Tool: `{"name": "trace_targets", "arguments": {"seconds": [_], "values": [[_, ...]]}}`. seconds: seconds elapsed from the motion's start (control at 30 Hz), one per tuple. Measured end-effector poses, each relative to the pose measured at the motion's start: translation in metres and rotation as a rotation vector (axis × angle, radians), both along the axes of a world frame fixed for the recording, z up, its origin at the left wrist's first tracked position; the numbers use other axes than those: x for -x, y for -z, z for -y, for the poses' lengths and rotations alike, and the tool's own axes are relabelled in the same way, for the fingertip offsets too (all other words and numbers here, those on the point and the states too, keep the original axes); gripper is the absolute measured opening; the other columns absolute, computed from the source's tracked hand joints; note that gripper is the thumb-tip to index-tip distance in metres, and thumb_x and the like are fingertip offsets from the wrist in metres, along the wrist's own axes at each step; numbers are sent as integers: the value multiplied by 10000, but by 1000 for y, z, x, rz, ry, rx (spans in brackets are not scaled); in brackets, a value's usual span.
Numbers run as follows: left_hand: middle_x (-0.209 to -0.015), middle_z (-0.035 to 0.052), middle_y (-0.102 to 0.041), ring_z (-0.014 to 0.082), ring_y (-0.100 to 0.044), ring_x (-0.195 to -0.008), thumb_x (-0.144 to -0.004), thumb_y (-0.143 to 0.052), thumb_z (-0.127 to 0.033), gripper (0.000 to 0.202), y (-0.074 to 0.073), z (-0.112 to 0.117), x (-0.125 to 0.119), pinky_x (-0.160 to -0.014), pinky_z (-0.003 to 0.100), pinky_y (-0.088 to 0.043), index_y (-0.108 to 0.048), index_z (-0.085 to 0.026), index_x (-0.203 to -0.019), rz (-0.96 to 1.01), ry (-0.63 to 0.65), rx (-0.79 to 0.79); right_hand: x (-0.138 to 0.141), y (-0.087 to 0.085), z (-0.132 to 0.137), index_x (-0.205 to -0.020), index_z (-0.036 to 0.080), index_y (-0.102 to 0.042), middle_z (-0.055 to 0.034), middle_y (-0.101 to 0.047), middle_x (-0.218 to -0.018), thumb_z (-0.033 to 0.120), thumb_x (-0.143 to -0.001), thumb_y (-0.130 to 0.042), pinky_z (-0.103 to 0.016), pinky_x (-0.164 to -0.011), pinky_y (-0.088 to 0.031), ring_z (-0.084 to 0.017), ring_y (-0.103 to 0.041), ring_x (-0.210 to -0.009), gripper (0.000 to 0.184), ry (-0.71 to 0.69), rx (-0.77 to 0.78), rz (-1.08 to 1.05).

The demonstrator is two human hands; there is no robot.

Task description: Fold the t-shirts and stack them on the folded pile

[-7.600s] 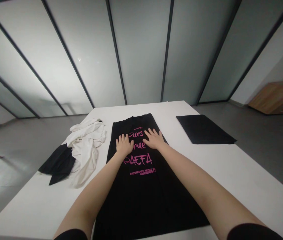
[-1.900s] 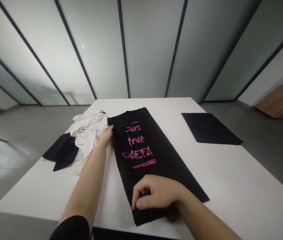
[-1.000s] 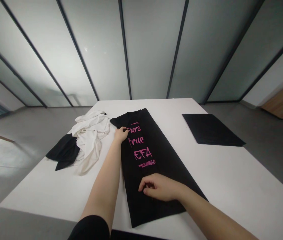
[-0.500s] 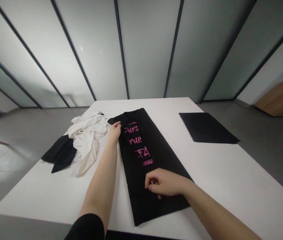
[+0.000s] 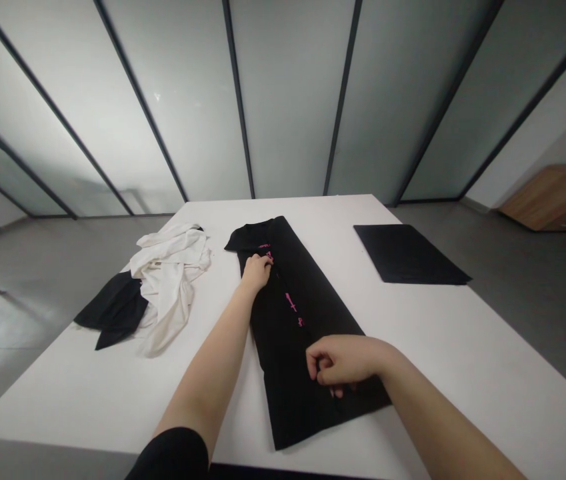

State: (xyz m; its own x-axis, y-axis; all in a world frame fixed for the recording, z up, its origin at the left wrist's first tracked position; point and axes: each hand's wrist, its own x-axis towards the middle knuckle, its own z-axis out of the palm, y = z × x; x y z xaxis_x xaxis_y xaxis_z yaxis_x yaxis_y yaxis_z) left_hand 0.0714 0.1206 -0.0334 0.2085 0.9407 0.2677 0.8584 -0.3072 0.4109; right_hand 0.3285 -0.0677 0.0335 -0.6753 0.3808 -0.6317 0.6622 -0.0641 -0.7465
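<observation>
A black T-shirt (image 5: 293, 333) with pink lettering lies lengthwise on the white table (image 5: 463, 347), folded into a narrow strip, so that only slivers of the print show along the fold. My left hand (image 5: 257, 271) pinches the folded edge near the collar end. My right hand (image 5: 345, 359) is closed on the same folded edge near the hem, close to me.
A heap of white cloth (image 5: 170, 283) over a dark garment (image 5: 113, 313) lies at the table's left side. A flat, folded black piece (image 5: 407, 253) rests at the far right. Glass wall panels stand behind. A wooden cabinet (image 5: 547, 197) is on the floor at the right.
Both hands have drawn the shirt's left side over towards the right. The pink lettering, plain before, is now almost covered and the strip is narrower.
</observation>
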Motion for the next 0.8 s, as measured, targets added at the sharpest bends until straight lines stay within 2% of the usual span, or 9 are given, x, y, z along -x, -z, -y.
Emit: {"name": "trace_targets", "arguments": {"seconds": [0.1,0.2,0.37,0.47,0.53,0.67,0.73,0.8], "values": [[-1100,112,-730,268,-676,-1072,-993,-518,-161,277,-5,-1,0,-1028,418,-524,-765,-210,-1109,98,2,-25,-4,-8,-1,-980,202,-662,38,-686,-683,146,-782,-621,-167,-476,-416,-136,-694,-595,210,-4,-21,37],[-1138,104,-738,259,-674,-1098,-999,-496,-158,297,-5,-1,-4,-1031,406,-528,-744,-215,-1153,126,23,-40,-5,-12,-2,-966,203,-657,30,-711,-701,134,-762,-614,-165,-461,-363,-124,-670,-559,220,4,2,106],[-1252,149,-708,312,-648,-1140,-966,-589,-199,380,0,5,-15,-1069,466,-493,-690,-184,-1332,-110,21,22,-3,-5,-4,-970,211,-654,37,-714,-671,122,-771,-590,-182,-480,-372,-104,-591,-488,227,-13,18,173],[-1315,159,-681,325,-627,-1179,-979,-585,-222,427,1,10,-20,-1066,462,-486,-657,-205,-1400,-170,8,29,-4,-2,-4,-933,203,-672,34,-699,-648,176,-826,-618,-205,-512,-410,-107,-569,-484,122,-8,-30,147],[-1318,162,-677,329,-623,-1192,-986,-578,-235,424,-1,12,-22,-1068,460,-484,-659,-214,-1401,-177,10,45,-5,-3,-4,-906,201,-687,34,-675,-617,241,-864,-649,-219,-519,-411,-117,-564,-491,69,12,-104,127],[-1369,194,-652,350,-624,-1233,-991,-541,-237,484,-1,16,-27,-1074,487,-487,-612,-206,-1469,-154,-6,82,-2,-5,-6,-898,198,-708,33,-633,-590,303,-912,-680,-232,-547,-395,-134,-598,-543,110,110,-354,48],[-1419,222,-632,385,-598,-1313,-990,-528,-235,564,1,20,-32,-1124,553,-445,-532,-198,-1553,-118,-28,108,6,-1,-6,-912,199,-718,19,-661,-655,304,-947,-668,-243,-588,-411,-136,-611,-595,122,205,-539,-20],[-1509,241,-585,449,-478,-1461,-990,-525,-255,647,6,24,-38,-1193,663,-326,-439,-199,-1629,-95,-93,115,17,6,-3,-979,201,-737,-17,-723,-804,276,-972,-650,-273,-690,-472,-162,-651,-721,115,288,-759,-93]]}}
